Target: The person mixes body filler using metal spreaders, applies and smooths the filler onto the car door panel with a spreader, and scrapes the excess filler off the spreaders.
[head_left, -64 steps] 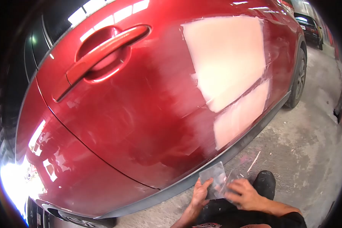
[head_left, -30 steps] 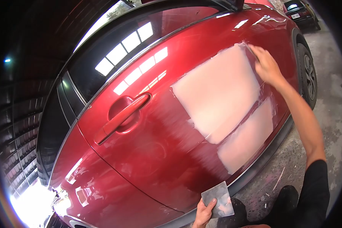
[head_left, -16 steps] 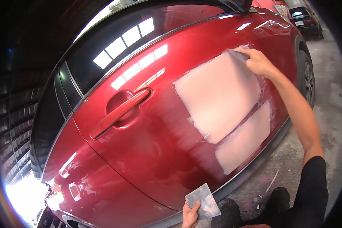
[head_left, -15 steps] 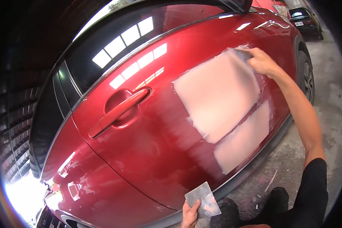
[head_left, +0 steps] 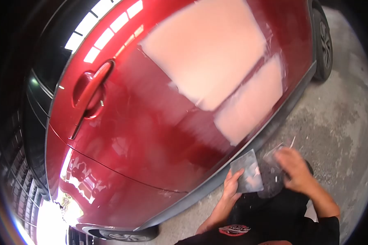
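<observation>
My left hand (head_left: 232, 182) grips a flat grey putty board (head_left: 242, 171) by its edge, thumb on top. A smear of pinkish filler (head_left: 255, 172) lies on the board's right side. Just right of it is my right hand (head_left: 294, 169), blurred by motion, fingers closed on a thin spreader (head_left: 274, 152) whose outline is smeared. Both hands are low, beside the bottom of the red car door (head_left: 151, 134). A large pale pink filler patch (head_left: 208, 49) covers part of the door, with a smaller patch (head_left: 253, 100) below it. Dull, scuffed paint surrounds them.
The door handle (head_left: 92, 96) is left of the patches. Along the door's lower edge runs a dark sill (head_left: 270, 130). A front wheel (head_left: 324, 45) and a rear wheel (head_left: 129, 233) stand on the stained concrete floor (head_left: 335, 118).
My right hand has come off the top of the large patch and down beside the board. The view has tilted downward, and the board now appears farther right and higher.
</observation>
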`<action>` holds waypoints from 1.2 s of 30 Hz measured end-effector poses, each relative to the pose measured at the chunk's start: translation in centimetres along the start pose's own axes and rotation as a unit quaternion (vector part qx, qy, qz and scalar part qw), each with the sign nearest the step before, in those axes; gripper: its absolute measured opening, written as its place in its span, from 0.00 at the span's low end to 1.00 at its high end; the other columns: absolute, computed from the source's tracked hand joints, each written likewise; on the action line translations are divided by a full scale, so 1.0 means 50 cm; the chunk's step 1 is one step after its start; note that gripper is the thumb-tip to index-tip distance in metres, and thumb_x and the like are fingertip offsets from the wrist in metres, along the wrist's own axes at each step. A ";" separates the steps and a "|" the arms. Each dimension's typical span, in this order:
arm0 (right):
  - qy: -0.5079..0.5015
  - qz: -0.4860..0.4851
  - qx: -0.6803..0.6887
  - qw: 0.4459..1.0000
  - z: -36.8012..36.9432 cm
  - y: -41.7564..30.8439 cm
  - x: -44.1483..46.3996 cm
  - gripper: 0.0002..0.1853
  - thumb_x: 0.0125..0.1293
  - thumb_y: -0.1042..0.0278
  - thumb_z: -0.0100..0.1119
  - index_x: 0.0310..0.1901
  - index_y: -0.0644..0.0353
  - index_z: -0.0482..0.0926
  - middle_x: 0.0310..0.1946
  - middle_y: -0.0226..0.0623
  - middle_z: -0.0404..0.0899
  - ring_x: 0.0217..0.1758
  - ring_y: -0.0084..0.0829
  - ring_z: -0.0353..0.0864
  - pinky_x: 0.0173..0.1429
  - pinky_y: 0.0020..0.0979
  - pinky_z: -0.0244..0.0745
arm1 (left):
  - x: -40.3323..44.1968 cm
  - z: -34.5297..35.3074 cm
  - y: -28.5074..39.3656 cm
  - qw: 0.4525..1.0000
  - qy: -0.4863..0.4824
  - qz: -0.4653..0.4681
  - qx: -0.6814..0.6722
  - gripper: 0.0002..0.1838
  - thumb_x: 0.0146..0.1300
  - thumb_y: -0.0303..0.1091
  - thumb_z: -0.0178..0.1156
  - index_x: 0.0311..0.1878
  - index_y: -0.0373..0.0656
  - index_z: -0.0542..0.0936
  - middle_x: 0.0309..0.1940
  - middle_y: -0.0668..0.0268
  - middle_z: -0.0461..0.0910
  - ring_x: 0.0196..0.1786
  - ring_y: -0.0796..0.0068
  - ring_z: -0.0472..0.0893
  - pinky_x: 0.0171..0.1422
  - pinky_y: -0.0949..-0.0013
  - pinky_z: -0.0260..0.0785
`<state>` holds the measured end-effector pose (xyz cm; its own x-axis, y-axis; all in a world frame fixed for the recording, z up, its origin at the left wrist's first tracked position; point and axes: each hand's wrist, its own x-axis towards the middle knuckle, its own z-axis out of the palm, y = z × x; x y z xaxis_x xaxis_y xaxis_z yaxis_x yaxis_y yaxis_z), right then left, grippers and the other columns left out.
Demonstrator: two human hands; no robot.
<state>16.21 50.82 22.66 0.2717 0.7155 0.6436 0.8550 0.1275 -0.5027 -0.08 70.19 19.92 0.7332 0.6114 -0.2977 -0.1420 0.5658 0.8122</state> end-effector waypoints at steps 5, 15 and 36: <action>-0.046 -0.001 0.020 0.999 0.128 -0.011 -0.102 0.38 0.35 0.75 0.66 0.56 0.52 0.72 0.55 0.39 0.71 0.58 0.47 0.67 0.60 0.49 0.63 | 0.017 0.030 -0.013 0.999 -0.023 -0.008 0.034 0.21 0.62 0.25 0.54 0.59 0.40 0.66 0.50 0.60 0.75 0.50 0.67 0.77 0.54 0.63 0.72; 0.201 0.243 0.105 0.943 0.087 0.047 -0.018 0.30 0.42 0.86 0.54 0.54 0.61 0.75 0.53 0.44 0.74 0.58 0.48 0.71 0.63 0.40 0.64 | 0.003 0.082 0.127 0.942 -0.075 0.183 0.271 0.20 0.67 0.29 0.51 0.60 0.34 0.65 0.52 0.61 0.74 0.54 0.75 0.72 0.61 0.68 0.63; 0.205 0.250 0.169 0.931 0.178 0.122 -0.016 0.32 0.44 0.89 0.50 0.56 0.60 0.73 0.54 0.43 0.74 0.61 0.46 0.69 0.66 0.38 0.61 | -0.064 -0.206 0.294 0.928 -0.059 0.258 0.261 0.32 0.45 0.23 0.67 0.56 0.31 0.68 0.44 0.53 0.79 0.46 0.64 0.79 0.55 0.63 0.71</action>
<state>17.28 57.15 13.93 0.8033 0.4294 0.4128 0.4083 0.1076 -0.9065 -11.37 82.26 27.66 0.7301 0.6435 0.2301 -0.1753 -0.1491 0.9732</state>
